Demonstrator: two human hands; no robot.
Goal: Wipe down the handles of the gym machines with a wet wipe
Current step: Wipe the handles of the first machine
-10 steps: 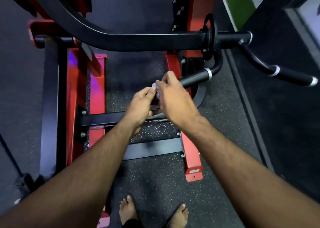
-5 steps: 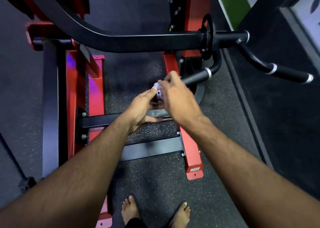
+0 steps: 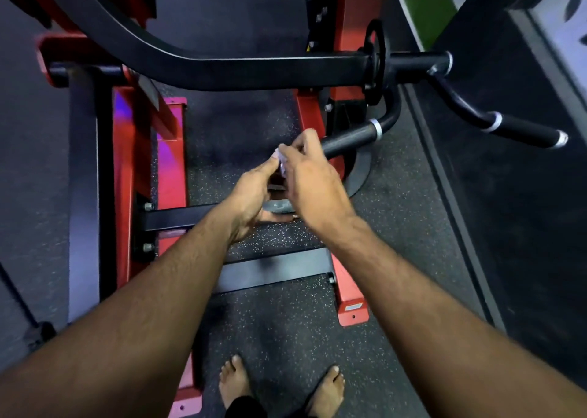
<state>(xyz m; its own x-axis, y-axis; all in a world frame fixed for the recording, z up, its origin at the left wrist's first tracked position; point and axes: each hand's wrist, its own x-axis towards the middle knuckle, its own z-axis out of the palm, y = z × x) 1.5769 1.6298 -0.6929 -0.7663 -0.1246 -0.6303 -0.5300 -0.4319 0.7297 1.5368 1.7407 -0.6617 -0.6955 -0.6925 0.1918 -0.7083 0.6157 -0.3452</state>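
Readying the wet wipe beside the machine's near handle

In the head view, the left hand [image 3: 254, 192] and the right hand [image 3: 313, 179] met in front of the person, both pinching a small pale wet wipe [image 3: 281, 161] between their fingertips; most of it was hidden by the fingers, so whether it was being unfolded or bunched could not be told. The near handle [image 3: 349, 137], a black grip with a silver ring, ran up and to the right from just beyond the right hand's knuckles, the wipe not yet on it. A far handle [image 3: 527, 128] stood well apart to the right of both hands. The step looked like preparation rather than wiping. The next move would probably call for one hand to wrap the wipe round the near handle and draw it along the grip.
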